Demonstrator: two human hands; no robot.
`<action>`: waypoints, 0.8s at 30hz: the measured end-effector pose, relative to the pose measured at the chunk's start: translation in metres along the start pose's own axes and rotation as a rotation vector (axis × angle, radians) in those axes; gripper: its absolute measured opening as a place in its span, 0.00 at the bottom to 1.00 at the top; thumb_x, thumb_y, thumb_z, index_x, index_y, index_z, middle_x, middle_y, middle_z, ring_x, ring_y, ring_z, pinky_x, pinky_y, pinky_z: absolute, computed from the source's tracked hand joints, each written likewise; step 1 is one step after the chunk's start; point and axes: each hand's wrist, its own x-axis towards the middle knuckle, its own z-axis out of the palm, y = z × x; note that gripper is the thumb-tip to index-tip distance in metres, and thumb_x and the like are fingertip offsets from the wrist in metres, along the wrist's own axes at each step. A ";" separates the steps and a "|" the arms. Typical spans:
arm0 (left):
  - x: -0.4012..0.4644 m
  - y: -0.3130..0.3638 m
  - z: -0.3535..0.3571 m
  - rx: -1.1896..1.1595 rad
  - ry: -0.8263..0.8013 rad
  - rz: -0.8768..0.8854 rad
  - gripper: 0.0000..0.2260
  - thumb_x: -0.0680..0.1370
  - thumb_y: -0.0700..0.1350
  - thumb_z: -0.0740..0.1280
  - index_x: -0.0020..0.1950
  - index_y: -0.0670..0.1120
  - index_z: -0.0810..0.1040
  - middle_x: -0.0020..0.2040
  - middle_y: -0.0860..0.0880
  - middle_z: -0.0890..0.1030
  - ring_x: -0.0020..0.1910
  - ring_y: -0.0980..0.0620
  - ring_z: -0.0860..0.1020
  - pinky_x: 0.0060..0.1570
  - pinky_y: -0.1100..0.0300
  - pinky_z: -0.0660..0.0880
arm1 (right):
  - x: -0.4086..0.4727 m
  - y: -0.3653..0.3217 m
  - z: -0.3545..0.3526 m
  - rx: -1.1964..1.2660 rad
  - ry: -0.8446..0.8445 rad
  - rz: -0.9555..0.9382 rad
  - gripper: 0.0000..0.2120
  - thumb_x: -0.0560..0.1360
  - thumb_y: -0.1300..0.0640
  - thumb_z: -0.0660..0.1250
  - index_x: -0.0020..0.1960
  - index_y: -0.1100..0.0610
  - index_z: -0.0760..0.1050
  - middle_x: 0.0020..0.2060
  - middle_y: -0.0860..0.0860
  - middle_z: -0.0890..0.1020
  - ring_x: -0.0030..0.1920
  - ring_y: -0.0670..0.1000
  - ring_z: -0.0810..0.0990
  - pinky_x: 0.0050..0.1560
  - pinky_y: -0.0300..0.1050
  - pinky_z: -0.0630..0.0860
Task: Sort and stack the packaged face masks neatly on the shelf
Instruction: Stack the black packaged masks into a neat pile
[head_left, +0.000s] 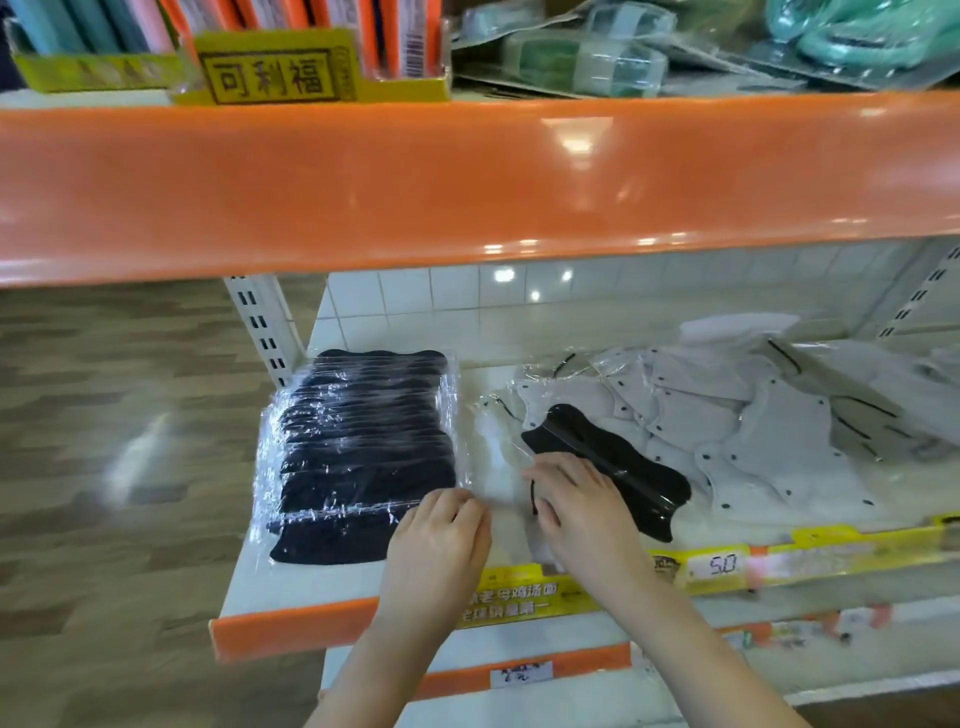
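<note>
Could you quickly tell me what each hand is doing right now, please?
Left hand: fingers curled, pinching the clear wrapper edge at the black mask stack.
Right hand: fingers curled on the single black mask packet.

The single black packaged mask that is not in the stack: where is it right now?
In the head view the single black mask lies centre-right on the shelf, overlapping the grey mask pile, right of the black mask stack, with the right hand at its near end.

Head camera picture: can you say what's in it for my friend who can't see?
Two hands, left and right, reach onto a white shelf: a neat stack of black plastic-wrapped masks lies left, one loose black wrapped mask atop jumbled grey wrapped masks right.
</note>
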 end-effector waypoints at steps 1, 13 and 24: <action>0.004 0.007 0.005 -0.005 -0.011 0.006 0.11 0.75 0.46 0.60 0.40 0.47 0.81 0.42 0.52 0.81 0.41 0.49 0.79 0.34 0.58 0.75 | -0.001 0.007 -0.003 -0.036 0.007 0.017 0.17 0.63 0.64 0.75 0.50 0.54 0.79 0.50 0.50 0.79 0.48 0.53 0.80 0.45 0.49 0.78; 0.040 0.066 0.044 -0.053 -0.121 0.076 0.14 0.72 0.46 0.58 0.50 0.48 0.83 0.51 0.50 0.82 0.53 0.48 0.79 0.49 0.56 0.77 | -0.022 0.057 -0.003 -0.215 -0.073 0.265 0.32 0.57 0.49 0.81 0.55 0.63 0.79 0.53 0.61 0.81 0.52 0.61 0.82 0.48 0.54 0.79; 0.036 0.070 0.056 -0.080 -0.122 0.096 0.12 0.74 0.47 0.60 0.48 0.46 0.82 0.50 0.48 0.82 0.51 0.47 0.80 0.50 0.56 0.77 | -0.021 0.052 -0.005 -0.233 0.014 0.222 0.18 0.58 0.55 0.80 0.45 0.57 0.81 0.47 0.54 0.83 0.47 0.55 0.83 0.40 0.51 0.79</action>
